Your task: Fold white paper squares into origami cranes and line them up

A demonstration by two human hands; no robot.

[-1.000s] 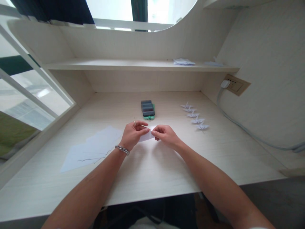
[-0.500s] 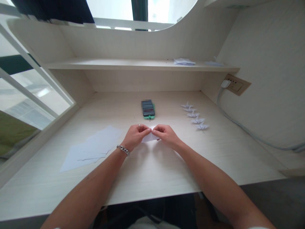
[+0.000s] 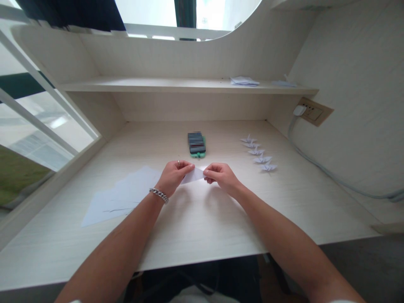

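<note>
A small folded piece of white paper (image 3: 193, 175) is stretched between my two hands, just above the desk. My left hand (image 3: 174, 174), with a ring on one finger and a chain bracelet at the wrist, pinches its left part and upper edge. The right corner of the paper is held between the thumb and fingers of my right hand (image 3: 221, 176). Part of the paper lies behind the left fingers. Several folded paper cranes (image 3: 262, 160) stand in a slanting row to the right of my right hand.
Beyond the hands lies a phone (image 3: 197, 144) with a green edge, its screen blurred out. White paper sheets (image 3: 123, 191) lie on the desk (image 3: 202, 227) at left. Folded papers (image 3: 244, 81) rest on the shelf. A grey cable (image 3: 334, 176) runs from the wall socket (image 3: 315, 111).
My hands have moved apart, the left one shifting left and slightly away from me. More of the folded paper now shows between them.
</note>
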